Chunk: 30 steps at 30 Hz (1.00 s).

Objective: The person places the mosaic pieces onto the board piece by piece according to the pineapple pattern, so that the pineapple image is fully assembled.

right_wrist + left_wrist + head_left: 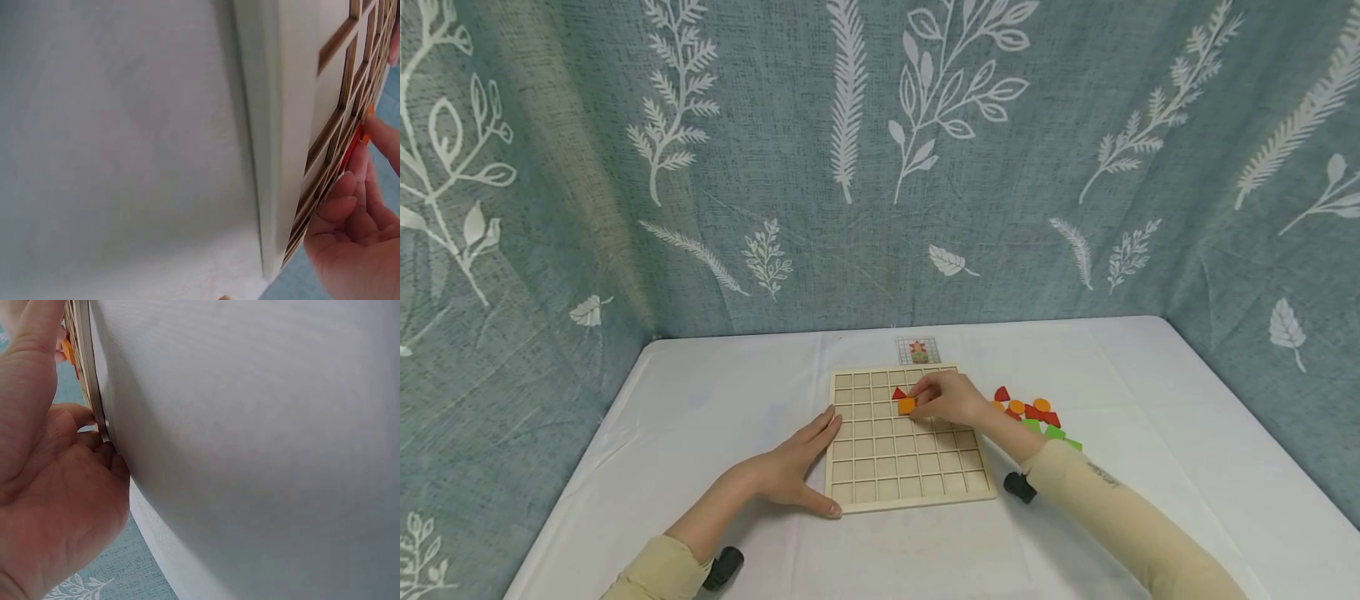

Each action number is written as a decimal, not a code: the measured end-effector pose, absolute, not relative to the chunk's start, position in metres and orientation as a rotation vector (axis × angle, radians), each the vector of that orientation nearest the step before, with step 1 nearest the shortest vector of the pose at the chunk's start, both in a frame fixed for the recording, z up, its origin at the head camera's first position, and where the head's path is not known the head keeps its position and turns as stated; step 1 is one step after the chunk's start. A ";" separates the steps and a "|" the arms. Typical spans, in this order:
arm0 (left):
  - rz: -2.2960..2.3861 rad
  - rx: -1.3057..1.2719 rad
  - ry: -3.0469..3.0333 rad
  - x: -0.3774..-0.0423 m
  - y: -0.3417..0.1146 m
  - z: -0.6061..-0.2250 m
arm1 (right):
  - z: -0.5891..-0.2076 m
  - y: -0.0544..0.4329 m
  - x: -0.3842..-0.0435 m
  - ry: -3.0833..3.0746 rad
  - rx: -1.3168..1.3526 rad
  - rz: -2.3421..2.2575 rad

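As the orange block (906, 407) looks light and stiff, my right hand (951, 398) pinches its edge, left hand (786, 472) outstretched.

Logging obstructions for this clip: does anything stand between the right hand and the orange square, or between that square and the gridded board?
Nothing visible does: the right hand pinches the orange square over the gridded board. A red triangle lies close beside it, not between; what is directly beneath is hidden.
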<state>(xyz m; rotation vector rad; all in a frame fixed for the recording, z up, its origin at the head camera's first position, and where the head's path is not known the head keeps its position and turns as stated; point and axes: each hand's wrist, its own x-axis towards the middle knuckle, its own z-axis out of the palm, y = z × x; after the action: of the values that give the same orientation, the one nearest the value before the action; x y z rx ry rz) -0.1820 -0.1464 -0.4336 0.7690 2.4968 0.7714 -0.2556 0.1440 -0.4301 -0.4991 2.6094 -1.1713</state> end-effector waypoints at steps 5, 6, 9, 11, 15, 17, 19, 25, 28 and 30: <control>0.769 0.772 2.501 -0.183 -0.146 -0.434 | -0.432 0.141 -0.255 2.621 -0.527 -1.186; 0.767 0.773 2.502 -0.183 -0.146 -0.434 | -0.432 0.140 -0.255 2.622 -0.526 -1.185; 0.762 0.773 2.504 -0.183 -0.146 -0.434 | -0.431 0.138 -0.254 2.627 -0.523 -1.186; 0.760 0.771 2.503 -0.183 -0.146 -0.434 | -0.431 0.137 -0.253 2.623 -0.529 -1.193; 0.761 0.763 2.501 -0.183 -0.146 -0.434 | -0.432 0.136 -0.253 2.605 -0.528 -1.220; 0.760 0.761 2.502 -0.183 -0.146 -0.435 | -0.433 0.136 -0.253 2.595 -0.525 -1.233; 0.760 0.758 2.501 -0.183 -0.146 -0.435 | -0.434 0.137 -0.252 2.590 -0.538 -1.235; 0.764 0.758 2.501 -0.184 -0.144 -0.436 | -0.432 0.147 -0.248 2.605 -0.566 -1.237; 0.777 0.762 2.494 -0.184 -0.144 -0.435 | -0.432 0.157 -0.247 2.619 -0.536 -1.251; 0.788 0.763 2.488 -0.183 -0.144 -0.433 | -0.431 0.164 -0.247 2.632 -0.508 -1.254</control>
<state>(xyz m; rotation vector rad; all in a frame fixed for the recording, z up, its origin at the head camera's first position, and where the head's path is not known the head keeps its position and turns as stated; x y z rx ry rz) -0.1834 -0.1440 -0.4334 0.7634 2.4880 0.7881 -0.2466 0.1643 -0.4311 -0.5082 2.6324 -1.2545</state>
